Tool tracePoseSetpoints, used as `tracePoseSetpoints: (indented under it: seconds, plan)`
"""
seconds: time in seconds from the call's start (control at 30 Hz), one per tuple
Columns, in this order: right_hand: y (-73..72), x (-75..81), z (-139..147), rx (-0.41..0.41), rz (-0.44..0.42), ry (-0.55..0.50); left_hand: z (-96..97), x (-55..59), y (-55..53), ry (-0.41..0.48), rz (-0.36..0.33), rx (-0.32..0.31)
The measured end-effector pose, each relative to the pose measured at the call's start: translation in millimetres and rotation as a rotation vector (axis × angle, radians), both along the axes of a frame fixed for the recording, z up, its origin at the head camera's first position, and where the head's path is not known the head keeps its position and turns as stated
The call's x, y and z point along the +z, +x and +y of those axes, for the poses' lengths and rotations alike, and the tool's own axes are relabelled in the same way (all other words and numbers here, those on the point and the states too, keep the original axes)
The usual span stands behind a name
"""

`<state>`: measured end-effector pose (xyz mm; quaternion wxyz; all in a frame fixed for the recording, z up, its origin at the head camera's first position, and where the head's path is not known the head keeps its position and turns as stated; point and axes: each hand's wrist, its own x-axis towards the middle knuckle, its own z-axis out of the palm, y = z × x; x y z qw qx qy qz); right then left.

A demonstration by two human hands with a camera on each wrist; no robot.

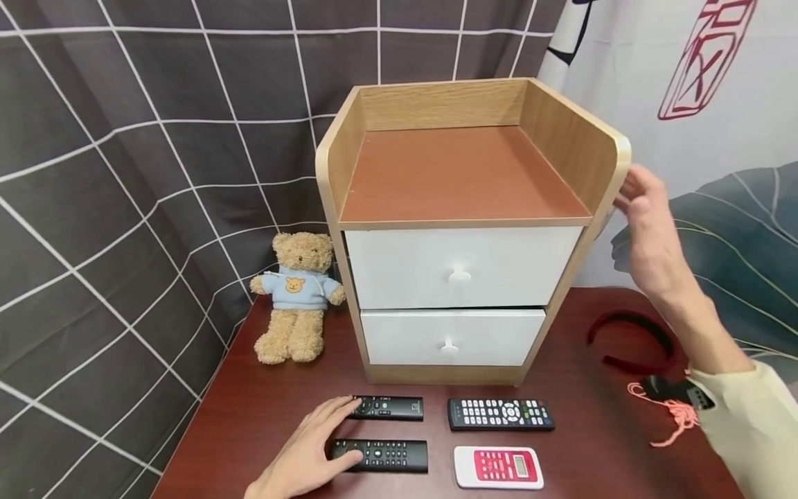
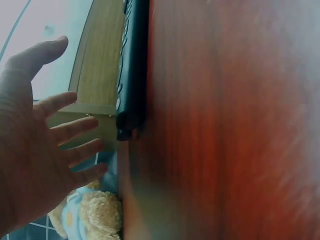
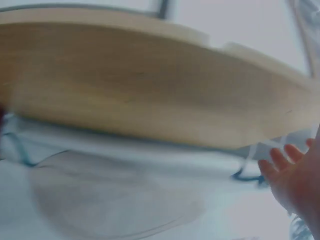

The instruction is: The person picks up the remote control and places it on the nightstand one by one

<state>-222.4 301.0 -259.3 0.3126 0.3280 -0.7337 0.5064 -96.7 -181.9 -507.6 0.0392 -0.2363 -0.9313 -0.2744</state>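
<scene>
My left hand is at the left ends of two black remotes, an upper remote and a lower remote. Its fingers are spread and extended, gripping neither one; contact with them is hard to judge. In the left wrist view, a black remote appears edge-on beyond that hand. Raised beside the right wall of a small wooden cabinet is my right hand, with relaxed fingers partly behind the panel edge. The right wrist view, blurred, has this hand holding nothing near the wooden side panel.
Two white drawers, upper and lower, front the cabinet. A teddy bear sits left of it. Nearer me lie another black remote and a white-and-red remote. On the right are a dark red headband and pink cord.
</scene>
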Motion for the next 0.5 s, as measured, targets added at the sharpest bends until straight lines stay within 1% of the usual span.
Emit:
tracePoseSetpoints:
  seconds: [0.03, 0.1, 0.2, 0.27, 0.33, 0.43, 0.5]
  plan:
    - [-1.7, 9.8, -5.9, 0.017, 0.030, -0.023, 0.6, -1.2, 0.9, -0.001, -0.010, 0.001]
    - [-3.9, 25.1, -17.6, -0.007, 0.088, -0.043, 2.2, -3.1, 2.3, -0.007, -0.025, -0.003]
    - [-8.8, 39.1, -35.0, -0.108, 0.129, -0.053, 4.8, -6.1, 3.9, -0.013, -0.030, -0.012]
    - [-13.3, 42.2, -46.1, -0.141, 0.132, -0.116, 6.4, -7.8, 5.1, -0.013, -0.012, -0.017]
    - [-16.5, 42.1, -55.5, -0.149, 0.135, -0.211, 7.7, -9.2, 6.4, -0.011, 0.009, -0.017]
    - [-18.3, 42.2, -65.3, -0.104, 0.176, -0.364, 9.3, -10.8, 6.9, -0.019, 0.052, -0.023]
    - [-17.1, 44.0, -68.7, -0.083, 0.200, -0.425, 10.4, -11.0, 6.6, -0.033, 0.075, -0.034]
